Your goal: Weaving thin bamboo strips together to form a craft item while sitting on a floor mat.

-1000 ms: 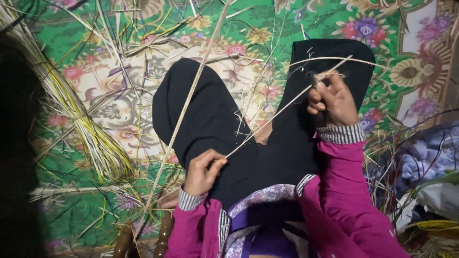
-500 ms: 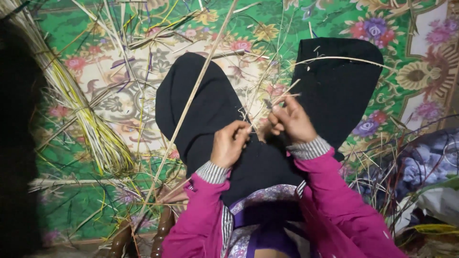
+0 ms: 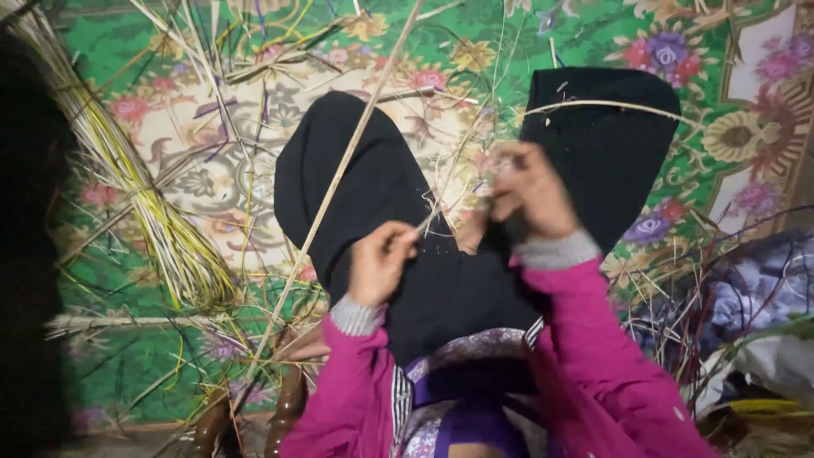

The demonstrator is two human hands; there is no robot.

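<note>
While both hands work close together over the lap, the left hand (image 3: 379,261) is curled nearly shut, its fingertips pinching a thin pale straw strand (image 3: 426,219) that runs up and to the right toward the other hand. The right hand (image 3: 527,191) is blurred; its fingers are bent inward around what looks like the far end of the same fibre, but how firmly it grips cannot be told. The strand sits between the two hands, just above the black trousers (image 3: 373,182), whose matte cloth covers two raised knees, one left and one right.

Both arms wear bright magenta sleeves (image 3: 593,339) of smooth fabric with ribbed grey cuffs (image 3: 547,251) at the wrists. A long stiff reed (image 3: 339,178), tan and straight, slants from the near left up to the far middle, crossing the left knee. Another pale stalk (image 3: 610,106) arcs across the right knee.

On the far left lies a thick bundle of yellow-green straw (image 3: 161,220), tied and fanned, dry and stringy. Loose stalks scatter over a floral mat (image 3: 136,68), green with pink, purple and cream flower patterns. On the near right lies crumpled bluish-purple cloth (image 3: 746,288) among thin dark twigs.
</note>
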